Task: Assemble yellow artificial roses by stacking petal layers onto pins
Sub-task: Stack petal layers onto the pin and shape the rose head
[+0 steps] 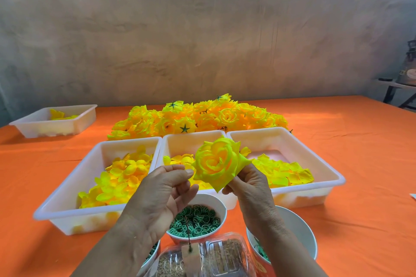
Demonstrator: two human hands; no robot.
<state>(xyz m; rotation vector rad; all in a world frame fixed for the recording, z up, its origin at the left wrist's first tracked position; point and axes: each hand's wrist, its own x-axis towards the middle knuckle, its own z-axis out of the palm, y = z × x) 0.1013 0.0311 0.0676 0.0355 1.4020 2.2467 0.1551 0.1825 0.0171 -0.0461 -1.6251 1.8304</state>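
Note:
A full yellow rose (217, 162) is held up over the middle tray, its bloom facing me. My right hand (252, 189) grips it from below and behind, fingers curled round its base. My left hand (162, 191) hovers just left of the rose, palm toward me, fingers loosely bent, its fingertips close to the outer petals and holding nothing. Any pin under the rose is hidden by the petals. A heap of finished yellow roses (198, 117) lies at the back of the orange table.
Three white trays of loose yellow petals stand side by side: left (67, 189), middle (180, 141), right (315, 153). A fourth tray (56, 123) sits far left. Paper cups of green plastic rings (198, 220) and a clear plastic box (209, 256) are near me.

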